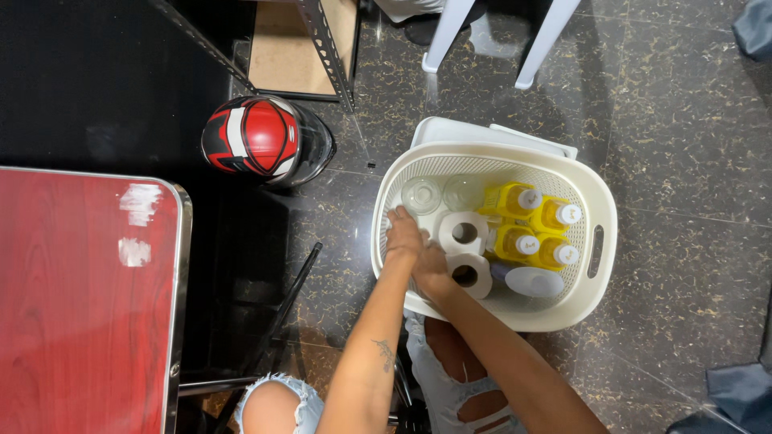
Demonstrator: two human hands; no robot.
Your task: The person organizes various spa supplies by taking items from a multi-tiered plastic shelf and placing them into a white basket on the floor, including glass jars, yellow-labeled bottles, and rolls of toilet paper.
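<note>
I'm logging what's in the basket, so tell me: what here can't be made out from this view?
- What the left hand and right hand grip: their backs cover it, head view.
- Basket bottom: hidden by toilet rolls and yellow bottles.
- Yellow bottles' labels: too small.
- White stool: cut off by the top edge.

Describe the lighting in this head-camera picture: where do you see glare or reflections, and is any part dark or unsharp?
Head view: glare patches sit on the red table; the polished dark floor mirrors the white chair legs; the helmet carries a soft sheen. The upper left is nearly black. The basket, its yellow bottles and both hands, left hand and right hand, are evenly lit and sharp.
</note>
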